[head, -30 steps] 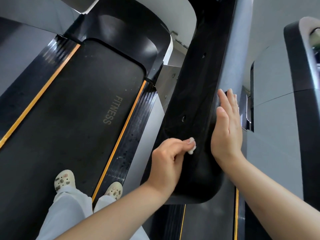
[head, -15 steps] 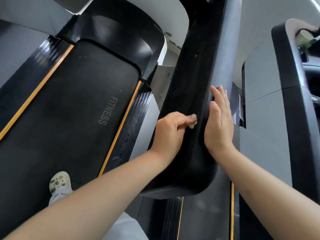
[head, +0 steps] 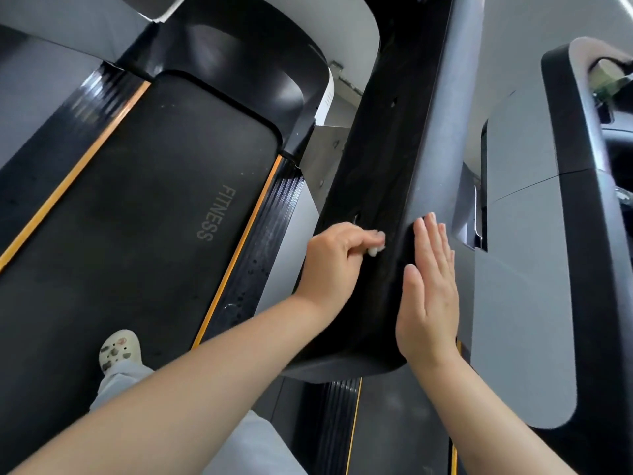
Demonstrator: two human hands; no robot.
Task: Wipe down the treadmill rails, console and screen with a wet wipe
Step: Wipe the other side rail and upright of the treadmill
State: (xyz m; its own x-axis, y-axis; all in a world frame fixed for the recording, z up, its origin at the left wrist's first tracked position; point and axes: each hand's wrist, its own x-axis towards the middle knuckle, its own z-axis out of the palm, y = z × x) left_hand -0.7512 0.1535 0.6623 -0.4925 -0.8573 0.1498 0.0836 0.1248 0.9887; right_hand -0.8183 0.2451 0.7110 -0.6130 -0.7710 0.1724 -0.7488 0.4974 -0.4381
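A broad black treadmill rail (head: 383,159) runs from the lower middle up toward the top of the view. My left hand (head: 337,260) pinches a small crumpled white wet wipe (head: 376,250) and holds it against the rail's inner black face. My right hand (head: 428,289) lies flat with straight fingers against the rail's outer right edge, a little nearer to me than the wipe. Most of the wipe is hidden inside my fingers. The console and screen are not in view.
The black running belt (head: 147,207) marked FITNESS lies at the left between orange-striped side strips (head: 239,248). My shoe (head: 118,349) and light trouser leg stand on the belt. A neighbouring machine's grey and black panel (head: 527,269) stands close on the right.
My left hand slid the wipe forward up the rail's inner face over the last second. My right hand kept flat on the rail's outer edge. The view shifted slightly with my head.
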